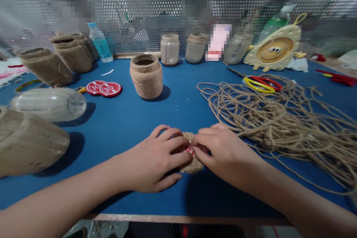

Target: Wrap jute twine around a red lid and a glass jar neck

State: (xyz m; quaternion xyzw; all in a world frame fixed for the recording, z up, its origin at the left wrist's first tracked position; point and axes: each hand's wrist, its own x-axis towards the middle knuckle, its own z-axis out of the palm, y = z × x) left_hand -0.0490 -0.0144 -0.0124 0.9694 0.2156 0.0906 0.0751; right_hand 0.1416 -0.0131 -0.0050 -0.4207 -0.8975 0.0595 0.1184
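My left hand (pixel 157 160) and my right hand (pixel 223 148) meet near the front edge of the blue table (pixel 125 122). Between them lies a small round lid wrapped in jute twine (pixel 192 163), with a bit of red and white showing at its middle. Both hands have their fingers closed on it, pinching at the centre. A big loose tangle of jute twine (pixel 279 119) spreads out just right of my right hand.
A twine-wrapped jar (pixel 146 76) stands mid-table, with two red lids (pixel 104 88) to its left. Wrapped jars and a bare glass jar (pixel 50 104) lie at the left. Red-and-yellow scissors (pixel 260 83), a small yellow fan (pixel 275 49), bare jars and a water bottle (pixel 99 42) line the back.
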